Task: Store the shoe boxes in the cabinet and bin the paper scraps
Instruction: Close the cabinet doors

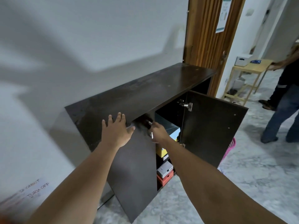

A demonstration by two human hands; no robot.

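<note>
Dark brown wooden cabinet [145, 89] sits against the white wall, right door [213, 126] swung wide open, left door [134, 172] partly ajar. The person's left hand [117, 129] lies flat with fingers spread on the cabinet top, gripping nothing. The right hand [159, 130] is curled around the top edge of the left door near the metal handle [150, 128], though it's blurry there so I can't swear to the exact grip. Inside, stacked shoe boxes [165, 168]: a pale blue one up top, yellow under it, white and orange at the bottom. Another person [284, 97] stands off by a light wooden table [252, 68].
</note>
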